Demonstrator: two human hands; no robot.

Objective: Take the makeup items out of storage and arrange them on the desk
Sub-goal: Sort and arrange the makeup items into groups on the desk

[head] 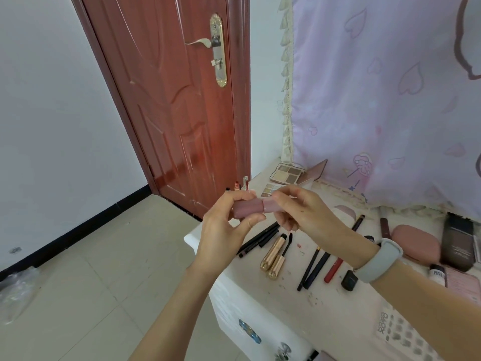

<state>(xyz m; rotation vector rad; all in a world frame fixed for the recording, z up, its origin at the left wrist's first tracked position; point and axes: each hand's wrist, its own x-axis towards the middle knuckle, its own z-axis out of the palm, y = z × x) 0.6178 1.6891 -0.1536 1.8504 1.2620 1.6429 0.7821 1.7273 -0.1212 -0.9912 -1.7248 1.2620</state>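
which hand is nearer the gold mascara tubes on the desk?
Left. The left hand hovers just above and left of the gold mascara tubes; the right hand is higher, farther back. Both grip the pink lipstick.

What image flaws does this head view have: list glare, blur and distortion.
Head view: glossy streaks of glare run down the red door; wide-angle distortion bends the door frame and tilts the walls; the left hand and right hand with the pink tube are slightly soft; the dark bottle at the right edge is smeared; light is even, shadows faint.
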